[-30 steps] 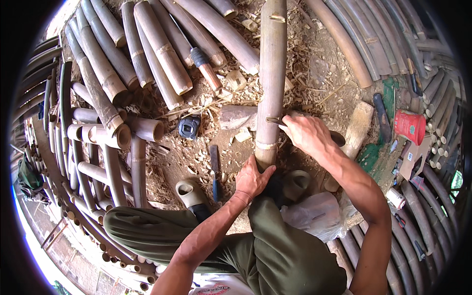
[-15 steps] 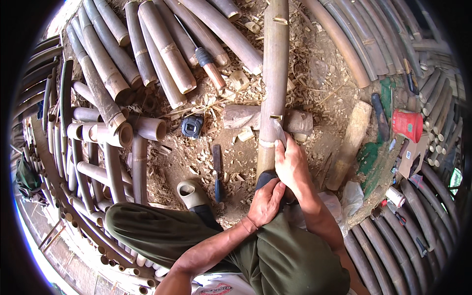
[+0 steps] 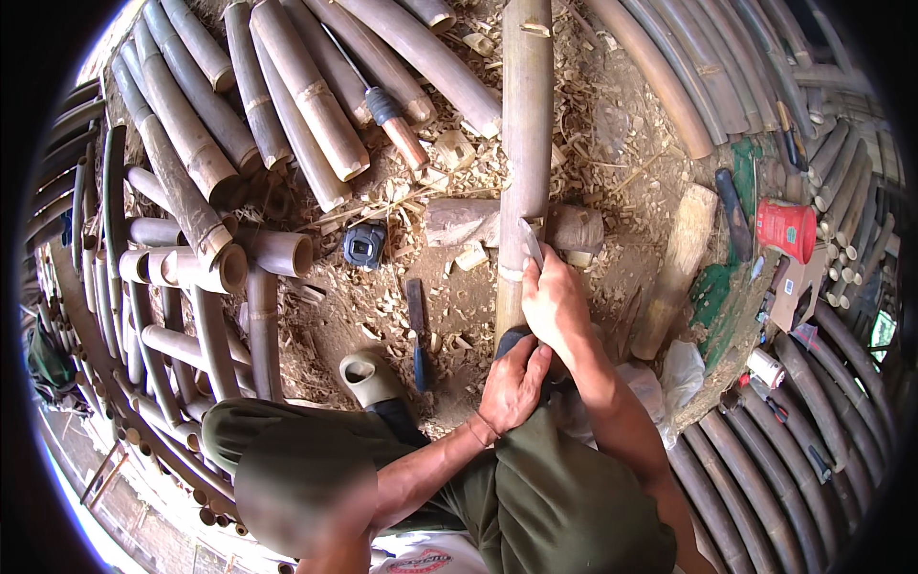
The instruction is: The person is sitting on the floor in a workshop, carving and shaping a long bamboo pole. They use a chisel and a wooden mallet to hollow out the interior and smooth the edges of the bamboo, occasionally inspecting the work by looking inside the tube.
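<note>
A long bamboo pole (image 3: 525, 124) runs away from me, with one cut notch near its far end and another close to my right hand. My right hand (image 3: 557, 301) is closed on a small knife (image 3: 531, 244), mostly by a handle hidden in the fingers. The blade lies on the pole at the near notch. Closer to me, my left hand (image 3: 516, 385) is closed beside a dark rounded thing (image 3: 513, 340) at the pole's near end. What its fingers grip is hidden. Under the pole lies a short log (image 3: 464, 222), crosswise.
Bamboo lengths (image 3: 311, 91) lie at the far left, beside a wooden-handled tool (image 3: 397, 126). A tape measure (image 3: 364, 244) and a chisel-like tool (image 3: 417, 335) rest among shavings. A bamboo frame (image 3: 215, 330) stands left; a red container (image 3: 786, 230) and a split wood piece (image 3: 676, 273) are right.
My right hand has pushed the knife slightly away from me along the pole, and its tip now reaches across the near notch. My left hand stays in place. The view has shifted slightly.
</note>
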`<state>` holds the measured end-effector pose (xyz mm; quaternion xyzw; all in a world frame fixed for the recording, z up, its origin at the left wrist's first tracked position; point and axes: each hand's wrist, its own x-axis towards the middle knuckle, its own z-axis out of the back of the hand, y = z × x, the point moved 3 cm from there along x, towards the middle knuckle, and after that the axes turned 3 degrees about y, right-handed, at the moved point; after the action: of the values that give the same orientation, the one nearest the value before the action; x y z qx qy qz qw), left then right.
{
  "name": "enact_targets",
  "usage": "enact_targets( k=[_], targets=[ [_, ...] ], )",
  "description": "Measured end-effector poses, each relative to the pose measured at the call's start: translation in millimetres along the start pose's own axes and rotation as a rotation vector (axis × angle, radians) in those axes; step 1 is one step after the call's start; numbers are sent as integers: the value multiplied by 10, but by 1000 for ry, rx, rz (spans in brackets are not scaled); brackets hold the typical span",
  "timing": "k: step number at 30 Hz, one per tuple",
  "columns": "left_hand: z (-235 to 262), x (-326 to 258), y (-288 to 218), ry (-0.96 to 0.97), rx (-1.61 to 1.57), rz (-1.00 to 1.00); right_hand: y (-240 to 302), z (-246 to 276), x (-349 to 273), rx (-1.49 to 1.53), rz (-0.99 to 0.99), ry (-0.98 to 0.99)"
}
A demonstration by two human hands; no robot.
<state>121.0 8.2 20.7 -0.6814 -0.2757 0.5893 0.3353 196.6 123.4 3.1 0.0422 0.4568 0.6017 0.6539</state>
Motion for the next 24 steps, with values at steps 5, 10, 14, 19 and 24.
enact_targets(
  k=[5,10,14,19,24],
  targets=[
    [40,-10,-96,149,144,-23,-204,-74,-209,261,-51,-135],
    [242,-64,-282,209,433,-105,-18,-15,-567,1305,-108,-188],
    [811,-36,-536,-31,800,-228,69,-60,-365,977,-149,195],
    [1304,96,-796,-40,1002,-110,323,-290,-172,1185,-248,353],
    [1415,212,-975,57,997,-11,429,-245,-115,1266,-296,309]
  ],
)
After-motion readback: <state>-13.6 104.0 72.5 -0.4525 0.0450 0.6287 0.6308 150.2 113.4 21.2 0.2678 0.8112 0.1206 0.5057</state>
